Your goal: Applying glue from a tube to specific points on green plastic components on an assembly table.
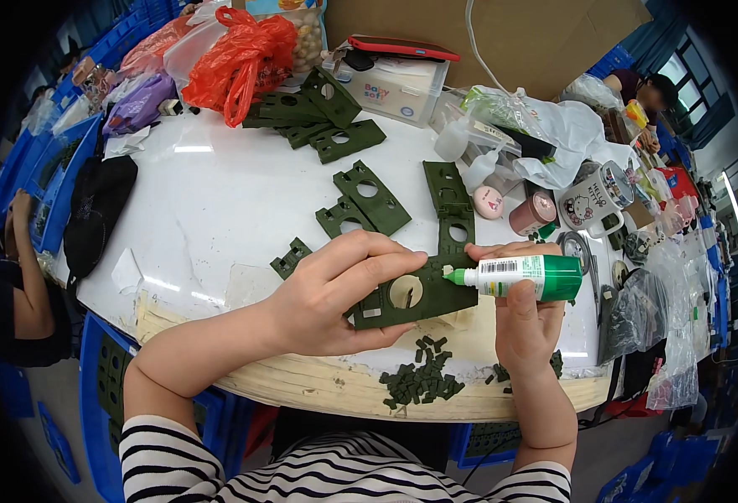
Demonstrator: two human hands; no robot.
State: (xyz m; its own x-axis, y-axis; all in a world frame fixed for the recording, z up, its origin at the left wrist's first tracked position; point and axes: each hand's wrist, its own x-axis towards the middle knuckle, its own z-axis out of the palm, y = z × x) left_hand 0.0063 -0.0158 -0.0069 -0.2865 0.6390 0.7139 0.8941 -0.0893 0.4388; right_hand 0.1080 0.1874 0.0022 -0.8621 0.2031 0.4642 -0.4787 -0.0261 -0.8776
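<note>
My left hand is closed on a dark green plastic plate with a round hole, steadying it near the table's front edge. In my right hand is a white and green glue bottle, lying nearly level with its nozzle pointing left. The nozzle tip is at the plate's upper face; whether it touches cannot be told. Small dark green plastic pieces lie heaped just below the plate. Similar dark green plates lie beyond my hands, one of them reaching down to the held plate.
More green plates are stacked at the back beside a red plastic bag and a clear plastic box. A white mug, a pink jar and crumpled plastic crowd the right. A black cap lies left. Other people sit at both sides.
</note>
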